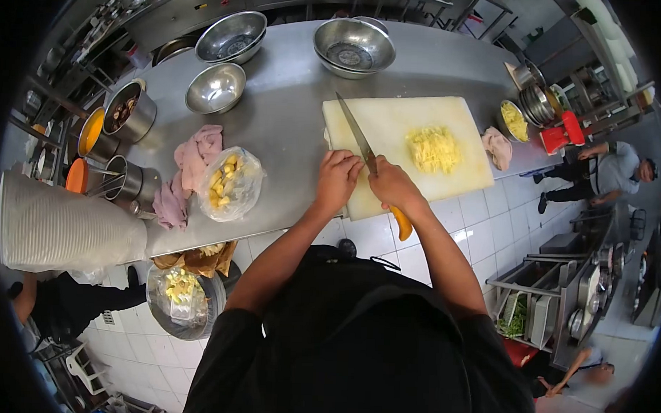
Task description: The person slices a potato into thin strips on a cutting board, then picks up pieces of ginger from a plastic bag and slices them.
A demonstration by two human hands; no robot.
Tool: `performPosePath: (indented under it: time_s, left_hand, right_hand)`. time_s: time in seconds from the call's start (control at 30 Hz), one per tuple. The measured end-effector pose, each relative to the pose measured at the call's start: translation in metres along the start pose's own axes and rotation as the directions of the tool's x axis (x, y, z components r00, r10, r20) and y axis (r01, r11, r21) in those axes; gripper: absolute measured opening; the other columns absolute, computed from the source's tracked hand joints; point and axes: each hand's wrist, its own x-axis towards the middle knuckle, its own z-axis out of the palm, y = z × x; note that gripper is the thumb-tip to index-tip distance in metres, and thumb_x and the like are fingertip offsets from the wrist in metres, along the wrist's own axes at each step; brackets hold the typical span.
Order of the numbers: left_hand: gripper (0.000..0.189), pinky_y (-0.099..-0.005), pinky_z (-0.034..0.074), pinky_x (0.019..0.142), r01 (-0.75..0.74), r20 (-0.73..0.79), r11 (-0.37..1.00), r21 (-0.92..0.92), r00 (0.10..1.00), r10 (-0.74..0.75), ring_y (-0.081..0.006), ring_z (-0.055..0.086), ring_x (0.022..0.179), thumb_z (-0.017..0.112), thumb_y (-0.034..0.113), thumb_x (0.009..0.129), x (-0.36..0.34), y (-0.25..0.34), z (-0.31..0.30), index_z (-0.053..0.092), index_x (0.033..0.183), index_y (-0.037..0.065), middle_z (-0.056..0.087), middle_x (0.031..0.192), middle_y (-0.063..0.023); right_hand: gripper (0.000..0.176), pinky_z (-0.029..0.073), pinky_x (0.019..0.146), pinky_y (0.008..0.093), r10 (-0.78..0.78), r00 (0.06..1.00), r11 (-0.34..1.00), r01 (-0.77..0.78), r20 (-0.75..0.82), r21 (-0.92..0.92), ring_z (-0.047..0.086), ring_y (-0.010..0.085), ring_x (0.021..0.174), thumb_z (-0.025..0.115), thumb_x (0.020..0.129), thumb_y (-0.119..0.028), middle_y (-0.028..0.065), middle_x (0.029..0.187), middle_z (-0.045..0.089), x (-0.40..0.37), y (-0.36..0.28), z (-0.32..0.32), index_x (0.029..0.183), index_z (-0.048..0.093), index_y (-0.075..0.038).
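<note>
A large knife (356, 129) with an orange handle lies over the left part of the white cutting board (385, 114), its tip pointing away from me. My right hand (393, 184) is closed around it where blade and handle meet. Just left of the blade, my left hand (339, 176) rests at the board's left edge with its fingers bent together; whatever they hold, if anything, is hidden. A pile of thin yellow shreds (434, 149) sits on the right half of the board. Left of my hands, a clear plastic bag (245, 191) contains yellow pieces.
Metal bowls (354, 48) stand at the back. Pink cloths (194, 158), metal pots (139, 112) and stacked containers (68, 223) are at left. A bowl of yellow shreds (514, 121) and a red scale (563, 134) are at right. Other people stand on both sides.
</note>
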Motion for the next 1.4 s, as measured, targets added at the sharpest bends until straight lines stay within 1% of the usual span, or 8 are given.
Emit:
performPosePath:
  time_s: [0.3, 0.6, 0.7, 0.9, 1.0, 1.2, 1.3, 1.4]
  left_hand:
    - [0.009, -0.0389, 0.052, 0.086, -0.007, -0.007, 0.999, 0.045, 1.0, 0.008, -0.0293, 0.06, 0.1, 0.079, 0.007, 0.082, -0.011, 0.003, -0.006, 0.078, 0.091, 0.004, 0.066, 0.103, -0.0071]
    - [0.009, -0.039, 0.051, 0.09, 0.021, -0.021, 0.999, 0.03, 1.0, -0.02, -0.0299, 0.059, 0.104, 0.078, 0.006, 0.082, -0.009, 0.005, -0.005, 0.078, 0.09, 0.005, 0.064, 0.105, -0.0083]
    - [0.009, -0.0391, 0.051, 0.09, 0.033, -0.028, 0.999, 0.026, 0.999, -0.033, -0.0298, 0.058, 0.104, 0.078, 0.006, 0.082, -0.012, 0.007, -0.003, 0.078, 0.091, 0.005, 0.064, 0.106, -0.008]
    - [0.01, -0.04, 0.05, 0.09, 0.027, -0.037, 1.0, 0.007, 0.999, -0.027, -0.0308, 0.057, 0.105, 0.078, 0.005, 0.08, -0.015, 0.007, -0.004, 0.076, 0.09, 0.005, 0.062, 0.107, -0.0085]
    - [0.012, -0.0393, 0.05, 0.089, 0.019, -0.037, 1.0, 0.024, 0.999, -0.018, -0.03, 0.057, 0.105, 0.079, 0.005, 0.08, -0.015, 0.006, -0.003, 0.077, 0.092, 0.006, 0.062, 0.107, -0.0079]
    - [0.01, -0.0408, 0.05, 0.091, 0.041, -0.037, 0.999, -0.008, 0.998, -0.041, -0.0312, 0.057, 0.106, 0.077, 0.005, 0.08, -0.016, 0.005, -0.003, 0.076, 0.09, 0.006, 0.062, 0.108, -0.0086]
    - [0.01, -0.0406, 0.05, 0.091, 0.032, -0.042, 0.999, -0.003, 0.999, -0.033, -0.031, 0.057, 0.107, 0.077, 0.006, 0.08, -0.015, 0.005, -0.003, 0.077, 0.09, 0.005, 0.062, 0.108, -0.0085]
    - [0.011, -0.0405, 0.05, 0.091, 0.025, -0.026, 1.0, -0.003, 0.999, -0.025, -0.0309, 0.057, 0.107, 0.078, 0.006, 0.08, -0.016, 0.005, -0.004, 0.077, 0.09, 0.006, 0.062, 0.108, -0.0084]
  right_hand:
    - [0.033, 0.059, 0.06, 0.0462, -0.032, 0.995, 0.996, 0.024, -0.094, -0.091, 0.07, 0.0374, 0.059, 0.045, 0.097, -0.013, 0.0313, 0.081, 0.07, -0.003, 0.013, 0.03, 0.118, 0.05, 0.012]
    - [0.034, 0.059, 0.058, 0.0461, 0.04, 0.999, 0.999, -0.04, -0.017, 0.001, 0.071, 0.0381, 0.059, 0.048, 0.098, -0.014, 0.0316, 0.084, 0.07, -0.019, -0.003, 0.011, 0.119, 0.051, 0.012]
    - [0.034, 0.06, 0.061, 0.0458, -0.076, 0.985, 0.99, 0.056, -0.153, -0.13, 0.071, 0.0382, 0.061, 0.048, 0.097, -0.014, 0.0311, 0.084, 0.07, 0.018, 0.035, 0.042, 0.12, 0.051, 0.012]
    - [0.032, 0.06, 0.068, 0.0465, 0.081, 0.997, 0.997, -0.081, 0.01, -0.021, 0.072, 0.0411, 0.067, 0.049, 0.098, -0.016, 0.0326, 0.086, 0.07, -0.021, -0.013, 0.006, 0.117, 0.051, 0.01]
    - [0.031, 0.06, 0.067, 0.0466, -0.065, 0.989, 0.996, 0.057, -0.136, -0.063, 0.072, 0.0408, 0.066, 0.048, 0.098, -0.016, 0.0327, 0.085, 0.07, 0.004, 0.01, 0.033, 0.116, 0.052, 0.009]
    - [0.03, 0.06, 0.066, 0.0466, 0.066, 0.998, 0.998, -0.066, -0.002, 0.016, 0.072, 0.0407, 0.065, 0.05, 0.099, -0.016, 0.0323, 0.085, 0.07, -0.023, -0.016, 0.007, 0.116, 0.052, 0.008]
    - [0.03, 0.06, 0.064, 0.0451, -0.049, 0.99, 0.998, 0.044, -0.132, -0.036, 0.071, 0.0379, 0.061, 0.05, 0.099, -0.017, 0.0315, 0.085, 0.07, 0.004, 0.006, 0.031, 0.116, 0.052, 0.008]
    - [0.03, 0.06, 0.064, 0.0447, 0.035, 0.999, 0.999, -0.034, -0.026, 0.031, 0.071, 0.0374, 0.059, 0.049, 0.099, -0.017, 0.0308, 0.085, 0.07, -0.001, -0.006, 0.014, 0.115, 0.053, 0.008]
